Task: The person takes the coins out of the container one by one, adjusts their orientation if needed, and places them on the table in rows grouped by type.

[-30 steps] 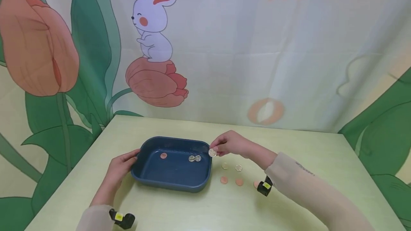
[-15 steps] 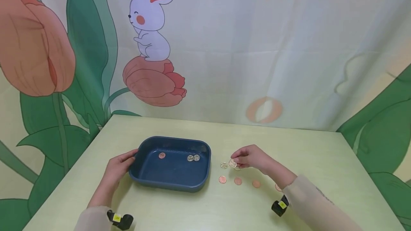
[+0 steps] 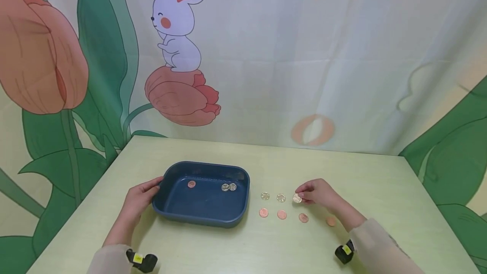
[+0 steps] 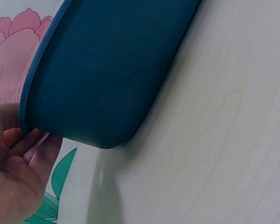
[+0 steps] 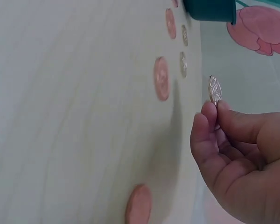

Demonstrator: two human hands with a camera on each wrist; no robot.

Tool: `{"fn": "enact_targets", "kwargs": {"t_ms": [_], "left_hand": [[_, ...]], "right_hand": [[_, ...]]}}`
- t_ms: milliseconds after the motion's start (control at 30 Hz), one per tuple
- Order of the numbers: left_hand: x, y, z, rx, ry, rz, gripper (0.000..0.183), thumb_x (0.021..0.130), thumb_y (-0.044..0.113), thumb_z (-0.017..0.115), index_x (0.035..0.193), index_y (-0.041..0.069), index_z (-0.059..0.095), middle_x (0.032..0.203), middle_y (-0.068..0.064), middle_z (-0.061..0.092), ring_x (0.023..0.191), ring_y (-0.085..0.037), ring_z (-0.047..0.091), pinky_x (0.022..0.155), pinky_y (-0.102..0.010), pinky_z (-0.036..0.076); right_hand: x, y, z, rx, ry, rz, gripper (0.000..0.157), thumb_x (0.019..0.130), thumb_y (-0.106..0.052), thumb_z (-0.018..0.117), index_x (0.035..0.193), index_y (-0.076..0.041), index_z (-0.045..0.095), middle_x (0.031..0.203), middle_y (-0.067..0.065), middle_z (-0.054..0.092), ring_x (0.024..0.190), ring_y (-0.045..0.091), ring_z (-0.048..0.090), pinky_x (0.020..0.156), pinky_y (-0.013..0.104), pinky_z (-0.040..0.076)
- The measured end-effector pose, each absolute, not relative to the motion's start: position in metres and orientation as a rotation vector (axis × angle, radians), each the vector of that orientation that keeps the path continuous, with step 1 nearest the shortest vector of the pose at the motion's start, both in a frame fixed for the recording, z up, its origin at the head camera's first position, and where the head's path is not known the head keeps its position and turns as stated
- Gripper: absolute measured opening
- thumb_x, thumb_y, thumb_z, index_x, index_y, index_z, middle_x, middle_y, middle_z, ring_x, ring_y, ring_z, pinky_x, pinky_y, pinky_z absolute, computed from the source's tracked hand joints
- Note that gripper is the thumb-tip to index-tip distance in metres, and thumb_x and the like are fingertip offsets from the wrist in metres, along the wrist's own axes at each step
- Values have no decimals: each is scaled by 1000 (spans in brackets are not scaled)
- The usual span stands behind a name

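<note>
My left hand grips the left rim of a dark blue rectangular tray; in the left wrist view the thumb is at the rim and the fingers are bent against the outer wall. Inside the tray lie one copper-coloured coin and two silvery coins. Between thumb and fingertips my right hand pinches a pale gold coin, held above the table in the right wrist view. It is in line with two pale gold coins lying right of the tray.
A row of several copper-coloured coins lies on the pale table, nearer the front than the gold ones. Behind the table hangs a printed curtain with a rabbit and tulips.
My right hand has moved right and toward the front, from the tray's right rim to past the two gold coins, still holding its coin. My left hand stays on the tray.
</note>
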State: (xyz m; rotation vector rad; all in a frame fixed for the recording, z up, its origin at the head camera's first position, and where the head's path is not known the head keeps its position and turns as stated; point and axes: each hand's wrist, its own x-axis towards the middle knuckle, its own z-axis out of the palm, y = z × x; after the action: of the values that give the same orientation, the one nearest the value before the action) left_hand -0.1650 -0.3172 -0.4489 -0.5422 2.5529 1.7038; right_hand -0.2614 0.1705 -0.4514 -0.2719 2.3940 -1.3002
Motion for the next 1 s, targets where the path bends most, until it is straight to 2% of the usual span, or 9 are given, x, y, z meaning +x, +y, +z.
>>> {"fn": "enact_targets", "kwargs": {"t_ms": [200,333,400,533,633,1000], "left_hand": [[-165,-316,-447,-539,2577,1677,43,102,15,47,143,3,50,151,-18,45,129,-11,51,81,-4,47],[-165,-316,-448,-530,2574,1677,43,102,15,46,143,2,49,151,-19,45,125,-6,53,81,-4,47],[-166,-316,-448,-533,2573,1675,43,102,14,46,144,2,49,151,-18,44,126,-8,52,81,-4,47],[-166,-316,-448,-524,2579,1672,44,103,15,46,144,1,48,151,-20,43,136,-24,46,83,-6,48],[-167,-316,-448,-514,2580,1671,44,103,16,45,144,1,47,152,-21,42,140,-30,42,85,-7,49],[-169,-314,-449,-517,2586,1672,43,102,14,45,143,1,48,151,-20,44,141,-31,41,80,-2,44]], "right_hand": [[-264,178,-457,-258,2454,-1217,14,91,1,63,100,9,70,82,7,71,69,10,63,64,26,58],[-268,182,-460,-243,2467,-1197,12,91,1,64,97,7,72,79,9,71,67,10,61,61,25,57],[-271,183,-462,-262,2463,-1199,11,90,1,64,95,6,72,78,8,71,67,9,61,61,23,56],[-274,185,-462,-323,2464,-1180,9,89,2,64,92,5,72,74,5,70,65,8,60,60,22,55],[-273,181,-462,-293,2484,-1149,9,89,3,63,92,5,72,75,5,70,65,9,60,60,23,54],[-270,173,-462,-321,2638,-987,8,86,4,65,87,2,73,70,4,67,59,10,52,56,21,45]]}}
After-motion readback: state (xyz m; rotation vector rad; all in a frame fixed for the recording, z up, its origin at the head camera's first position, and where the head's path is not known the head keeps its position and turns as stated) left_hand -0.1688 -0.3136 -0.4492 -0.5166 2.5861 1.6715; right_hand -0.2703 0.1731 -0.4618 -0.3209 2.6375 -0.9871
